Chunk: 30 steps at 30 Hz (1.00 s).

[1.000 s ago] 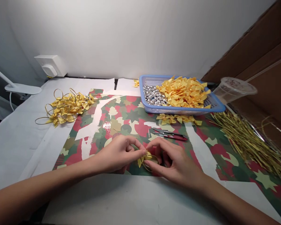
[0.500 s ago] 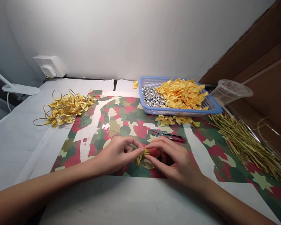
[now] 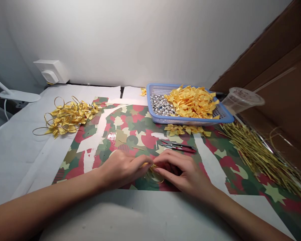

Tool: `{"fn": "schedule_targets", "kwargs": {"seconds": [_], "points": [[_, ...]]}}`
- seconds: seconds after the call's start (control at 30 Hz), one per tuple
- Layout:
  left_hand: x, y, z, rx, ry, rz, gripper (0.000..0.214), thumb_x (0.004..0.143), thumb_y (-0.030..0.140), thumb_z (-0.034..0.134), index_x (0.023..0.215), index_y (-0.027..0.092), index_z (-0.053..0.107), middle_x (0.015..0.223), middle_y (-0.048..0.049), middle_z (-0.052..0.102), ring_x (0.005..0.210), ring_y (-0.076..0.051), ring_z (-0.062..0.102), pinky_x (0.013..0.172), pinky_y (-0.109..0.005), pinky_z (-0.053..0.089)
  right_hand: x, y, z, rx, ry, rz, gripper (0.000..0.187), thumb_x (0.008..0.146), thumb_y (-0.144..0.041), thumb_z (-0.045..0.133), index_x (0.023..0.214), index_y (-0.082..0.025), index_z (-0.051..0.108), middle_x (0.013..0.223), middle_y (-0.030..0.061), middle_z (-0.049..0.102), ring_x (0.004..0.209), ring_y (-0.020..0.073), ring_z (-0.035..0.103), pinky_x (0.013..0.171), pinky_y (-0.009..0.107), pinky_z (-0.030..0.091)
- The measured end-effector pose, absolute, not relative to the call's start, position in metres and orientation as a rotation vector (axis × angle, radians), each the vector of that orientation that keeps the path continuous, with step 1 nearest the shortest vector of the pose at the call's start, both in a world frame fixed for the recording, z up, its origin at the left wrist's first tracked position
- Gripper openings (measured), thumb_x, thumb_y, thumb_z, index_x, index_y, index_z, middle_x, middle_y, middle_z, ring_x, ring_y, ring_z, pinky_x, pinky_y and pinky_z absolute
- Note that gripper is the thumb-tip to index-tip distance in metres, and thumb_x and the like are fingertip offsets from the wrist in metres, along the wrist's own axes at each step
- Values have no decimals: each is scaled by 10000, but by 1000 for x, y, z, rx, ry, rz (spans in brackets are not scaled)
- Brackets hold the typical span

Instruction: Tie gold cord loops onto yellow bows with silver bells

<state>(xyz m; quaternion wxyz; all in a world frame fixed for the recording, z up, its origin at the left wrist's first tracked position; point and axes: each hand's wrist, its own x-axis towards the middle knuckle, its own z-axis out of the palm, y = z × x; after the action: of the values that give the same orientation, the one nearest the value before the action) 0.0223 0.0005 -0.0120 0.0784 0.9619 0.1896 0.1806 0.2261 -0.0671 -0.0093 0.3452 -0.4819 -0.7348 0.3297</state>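
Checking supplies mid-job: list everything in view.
Basket: one, blue, far sheet edge.
Bows: many, yellow, in basket.
Beads: many, silver, in basket.
Looped bows: heap, yellow-gold, left.
Snips: one, red, on sheet.
Wire strands: many, gold, right.
Cup: one, clear, beside basket.
Patterned sheet: one, red-green, centre.
Socket: one, white, on wall.
Lamp base: one, white, far left.
Small bow: one, gold-looped, between hands.
Left hand: one, pinching it.
Right hand: one, touching it.
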Motion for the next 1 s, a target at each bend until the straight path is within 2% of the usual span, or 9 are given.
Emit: {"fn": "schedule_targets", "kwargs": {"seconds": [0.1,0.23,0.33,0.47,0.57,0.63,0.73,0.87,1.0], "points": [[22,0,-12,2902,548,547,295,946,199,330,892,189,620,487,34,593,408,-93,507,371,-208,274,225,-67,-9,-1276,-1912,841,69,872,-193,563,902,-200,624,771,16,597,608,114,550,542,224,454],[22,0,-12,2935,484,611,282,953,179,335,892,163,610,488,32,596,407,-94,526,370,-209,295,222,-67,-9,-1321,-1913,790,116,845,-170,594,957,-199,591,725,-12,539,576,105,497,519,209,423],[21,3,-10,2999,482,558,277,951,168,332,903,159,604,511,21,610,430,-106,550,376,-209,321,222,-67,-10,-1279,-1945,802,55,876,-179,554,890,-196,604,735,4,583,598,112,521,540,215,432],[21,10,-6,3055,465,438,278,942,157,316,931,163,594,572,0,647,459,-118,566,434,-213,417,226,-66,-11,-1303,-1901,852,109,898,-233,540,932,-196,637,803,27,673,674,131,596,596,229,472],[22,13,-5,3093,404,467,283,945,159,302,916,152,583,542,3,628,433,-121,541,465,-236,457,232,-64,-9,-1367,-1796,943,160,884,-311,568,958,-193,648,694,3,644,543,109,534,500,216,440],[22,13,-6,3114,382,508,270,942,150,308,896,144,574,521,7,612,419,-126,532,447,-244,444,235,-63,-7,-1392,-1722,1013,197,869,-350,585,960,-190,655,622,-17,595,485,96,472,448,209,401],[22,11,-7,3115,396,542,228,913,118,341,852,144,559,513,14,595,419,-135,547,406,-238,397,239,-61,-4,-1392,-1650,1092,234,858,-381,590,967,-183,651,611,-20,574,484,90,452,429,202,382],[21,9,-7,3001,468,592,153,874,125,389,840,158,534,506,34,569,431,-124,557,398,-221,363,242,-60,-2,-1404,-1592,1155,263,844,-399,601,989,-183,634,660,-6,609,494,91,470,432,205,403],[21,7,-1,2879,501,779,112,828,224,481,897,147,523,551,24,572,422,-111,499,397,-223,362,242,-61,-3,-1423,-1538,1233,281,832,-419,615,1004,-196,624,729,9,653,507,100,525,441,214,436]]}}
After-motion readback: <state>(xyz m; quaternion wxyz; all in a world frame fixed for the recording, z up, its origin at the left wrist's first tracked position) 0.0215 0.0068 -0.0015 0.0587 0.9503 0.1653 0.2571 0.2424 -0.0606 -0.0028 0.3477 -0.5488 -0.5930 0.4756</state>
